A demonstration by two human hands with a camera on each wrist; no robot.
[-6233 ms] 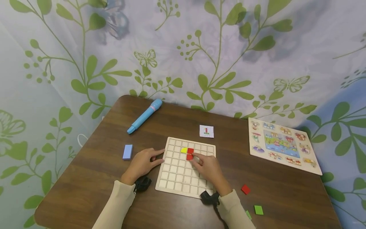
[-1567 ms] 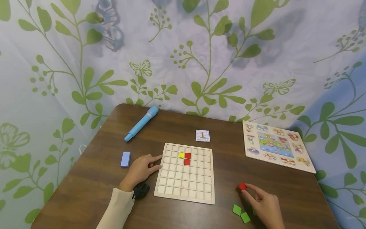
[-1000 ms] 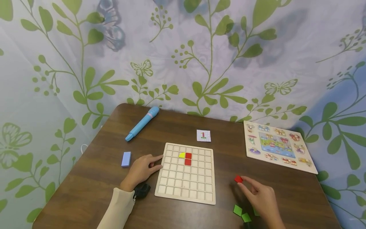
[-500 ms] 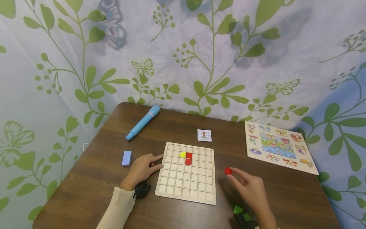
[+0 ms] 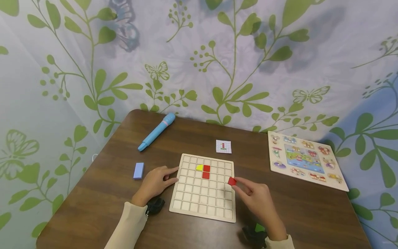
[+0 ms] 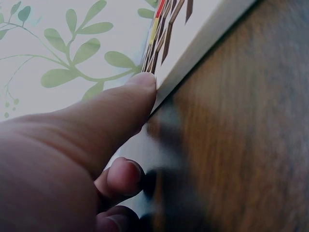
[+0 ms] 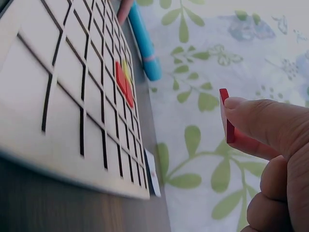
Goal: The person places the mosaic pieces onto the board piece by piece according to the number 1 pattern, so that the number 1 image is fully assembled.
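A pale wooden grid board point(image 5: 199, 200) lies on the brown table. On it sit a yellow piece with one rounded corner point(image 5: 199, 167) and, just right of it, two red square tiles, an upper one point(image 5: 206, 168) and a lower one point(image 5: 205, 175). Between thumb and index finger, my right hand point(image 5: 257, 199) pinches another red square tile point(image 5: 231, 181), held over the board's right edge. The right wrist view shows that tile point(image 7: 225, 116) edge-on, raised above the board. My left hand point(image 5: 154, 182) touches the board's left edge with extended index finger and thumb.
Behind the board lies a small printed grid card point(image 5: 223, 146). A light blue block point(image 5: 138, 171) and a blue toy microphone point(image 5: 157, 131) are at left. A wooden picture puzzle point(image 5: 304, 160) lies at back right. One green tile point(image 5: 259, 227) shows beside my right wrist.
My right hand left the placed red tiles, picked up another red tile at the right, and carried it leftward to the board. My left hand stays at the board's edge.
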